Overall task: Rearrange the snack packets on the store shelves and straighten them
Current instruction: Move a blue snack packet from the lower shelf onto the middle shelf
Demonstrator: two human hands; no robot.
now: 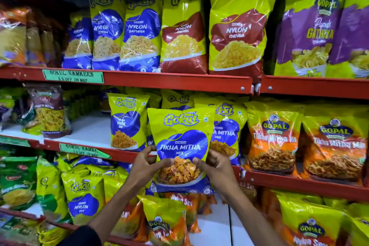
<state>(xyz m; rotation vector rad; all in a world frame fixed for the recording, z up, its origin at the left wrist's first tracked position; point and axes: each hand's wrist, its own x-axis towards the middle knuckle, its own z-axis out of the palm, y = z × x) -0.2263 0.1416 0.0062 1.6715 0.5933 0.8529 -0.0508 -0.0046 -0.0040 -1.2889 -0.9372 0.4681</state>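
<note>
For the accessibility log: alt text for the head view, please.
Two hands, left hand and right hand, hold a yellow and blue snack packet upright in front of the middle shelf of red store shelving packed with similar packets.

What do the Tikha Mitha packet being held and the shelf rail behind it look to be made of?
Tikha Mitha packet: glossy printed plastic film, judging by its glare streaks and creases; both hands pinch its lower part. Shelf rail: likely red-painted metal, given its flat, rigid face and screw heads at the ends.
</note>
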